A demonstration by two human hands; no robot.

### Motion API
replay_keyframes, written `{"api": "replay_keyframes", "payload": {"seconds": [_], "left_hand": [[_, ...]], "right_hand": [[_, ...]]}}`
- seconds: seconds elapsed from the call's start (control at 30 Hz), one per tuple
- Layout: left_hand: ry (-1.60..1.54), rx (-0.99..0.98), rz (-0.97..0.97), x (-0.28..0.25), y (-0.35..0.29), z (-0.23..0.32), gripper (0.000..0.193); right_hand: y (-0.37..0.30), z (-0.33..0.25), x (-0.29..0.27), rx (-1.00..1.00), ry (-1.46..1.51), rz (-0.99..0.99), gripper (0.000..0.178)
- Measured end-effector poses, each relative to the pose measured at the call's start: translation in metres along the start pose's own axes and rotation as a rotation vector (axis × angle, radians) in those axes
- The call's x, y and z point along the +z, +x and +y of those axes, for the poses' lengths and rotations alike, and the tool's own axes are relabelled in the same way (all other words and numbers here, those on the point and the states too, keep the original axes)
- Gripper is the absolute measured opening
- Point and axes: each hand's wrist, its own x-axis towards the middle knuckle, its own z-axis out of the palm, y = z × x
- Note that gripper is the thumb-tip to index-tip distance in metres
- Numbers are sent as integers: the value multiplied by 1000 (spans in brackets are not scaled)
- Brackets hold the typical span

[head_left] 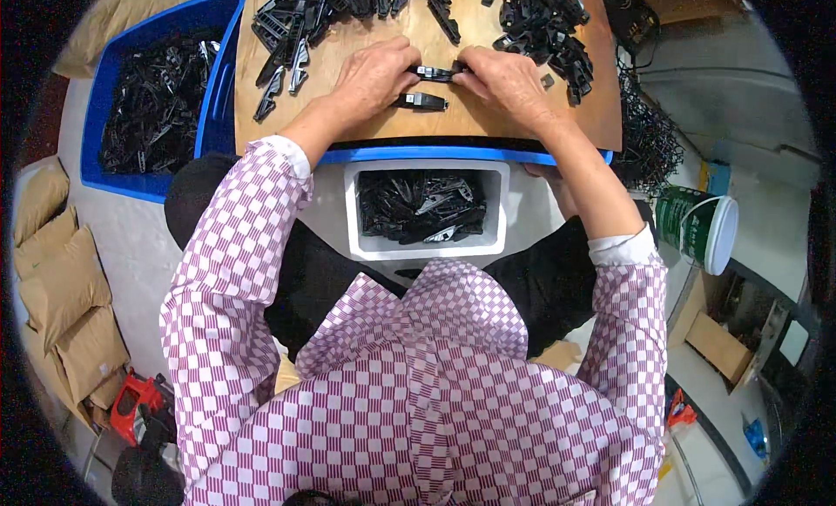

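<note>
Between my two hands, just above the wooden board [348, 127], is a slim black plastic part [434, 73]. My left hand [376, 75] pinches its left end, and the fingers of my right hand [503, 77] close on its right end. What the right fingertips press on is partly hidden. A second black plastic part [423, 102] lies on the board just below, close to my left fingers. Long ribbed black parts [318, 18] are heaped beyond my left hand. Smaller black pieces [544, 27] form a pile beyond my right hand.
A white tub [353, 219] of black parts stands below the board's front edge. To the left is a blue bin [91, 123] holding many more. A green bucket with a white lid [721, 236] stands at right; brown sacks [65, 279] are stacked at left.
</note>
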Motion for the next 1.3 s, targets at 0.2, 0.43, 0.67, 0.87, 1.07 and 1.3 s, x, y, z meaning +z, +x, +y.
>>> {"api": "replay_keyframes", "payload": {"seconds": [0.2, 0.43, 0.67, 0.87, 1.07, 1.3], "left_hand": [[-60, 25, -8, -6, -1, 4, 14], [-54, 14, -5, -6, -3, 8, 14], [-76, 4, -6, -6, -4, 9, 13], [-84, 31, 2, -8, -4, 11, 13], [-42, 30, -26, -11, -2, 8, 10], [-69, -58, -295, -16, 4, 0, 25]], "right_hand": [[1, -2, -4, -4, -37, -113, 26], [-5, -8, -14, 46, -1, -101, 23], [-5, -7, -8, -16, 7, -148, 24], [-1, -12, -7, 8, 56, -149, 25], [18, -30, 16, -8, 135, -52, 23], [-11, -9, -8, 4, 61, -52, 20]]}}
